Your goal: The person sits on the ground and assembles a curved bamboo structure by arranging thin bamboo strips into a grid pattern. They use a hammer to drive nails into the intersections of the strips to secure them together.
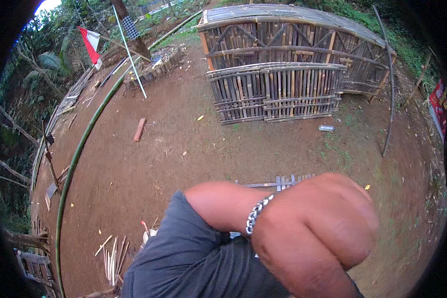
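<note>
Brown bare-earth ground [109,198] is spread across most of the view. At its far side, a long dark bamboo-slat structure with a sloping roof [283,40] is seen, and against its front an upright weathered bamboo lattice panel [283,94] is leaned. The left side is bounded by a long, curved-looking green pole or hose [68,184], and a thin dark wooden pole [391,94] is seen at the right. A red-and-white cloth flag [90,43] is hung from a stick at the upper left.

In the foreground, the bare left forearm [218,198], sleeved in dark grey cloth [193,263], is extended rightward, and the left hand [328,213] is overlapped with the bare right forearm [303,268]. The left hand is blurred; whether it is clenched or grasping cannot be told, and the right hand cannot be made out.

Just beyond them on the ground, a greyish flat bamboo-slat frame [257,185] is partly hidden; its long axis is laid left to right, with short slats set crosswise.

At the lower left, pale thin wooden strips [112,260] are scattered lengthwise away from the viewer. Farther off, a reddish oblong brick [140,129] is tilted slightly rightward. The left wrist is circled by a silver chain-link bracelet [256,216].
</note>
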The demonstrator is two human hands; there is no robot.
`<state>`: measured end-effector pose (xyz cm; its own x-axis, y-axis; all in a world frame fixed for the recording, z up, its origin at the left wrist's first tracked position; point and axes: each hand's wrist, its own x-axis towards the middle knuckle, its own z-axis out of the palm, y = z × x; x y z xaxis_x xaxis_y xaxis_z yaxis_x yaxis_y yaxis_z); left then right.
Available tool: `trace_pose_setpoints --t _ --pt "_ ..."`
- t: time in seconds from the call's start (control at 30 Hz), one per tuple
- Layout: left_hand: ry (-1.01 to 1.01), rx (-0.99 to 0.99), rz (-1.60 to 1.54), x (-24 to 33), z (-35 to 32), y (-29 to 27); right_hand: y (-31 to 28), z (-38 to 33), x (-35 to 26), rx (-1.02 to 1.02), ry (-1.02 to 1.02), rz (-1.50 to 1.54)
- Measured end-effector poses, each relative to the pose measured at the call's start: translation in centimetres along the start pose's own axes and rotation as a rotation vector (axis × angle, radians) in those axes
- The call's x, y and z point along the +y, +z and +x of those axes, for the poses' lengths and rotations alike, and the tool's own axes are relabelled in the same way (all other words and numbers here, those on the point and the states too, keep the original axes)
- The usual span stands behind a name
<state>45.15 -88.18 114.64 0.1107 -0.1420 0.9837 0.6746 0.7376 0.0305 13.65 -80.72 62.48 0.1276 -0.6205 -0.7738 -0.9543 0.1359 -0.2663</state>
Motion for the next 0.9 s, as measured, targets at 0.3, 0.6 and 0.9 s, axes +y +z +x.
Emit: trace_pose_setpoints --t 0.3,0.6,0.9 --pt "-0.043 -0.079 -0.129 -12.1 0.4 -14.9 -14.8 9.6 -10.9 0.093 -0.074 0.154" --pt "-0.777 -0.111 0.273 -19.1 -6.0 -42.7 -21.7 20.4 -16.0 0.130 0.154 0.242" --pt "-1.945 0.075 0.720 -17.4 -26.6 -67.9 -26.6 22.8 -23.4 0.137 0.547 0.418"
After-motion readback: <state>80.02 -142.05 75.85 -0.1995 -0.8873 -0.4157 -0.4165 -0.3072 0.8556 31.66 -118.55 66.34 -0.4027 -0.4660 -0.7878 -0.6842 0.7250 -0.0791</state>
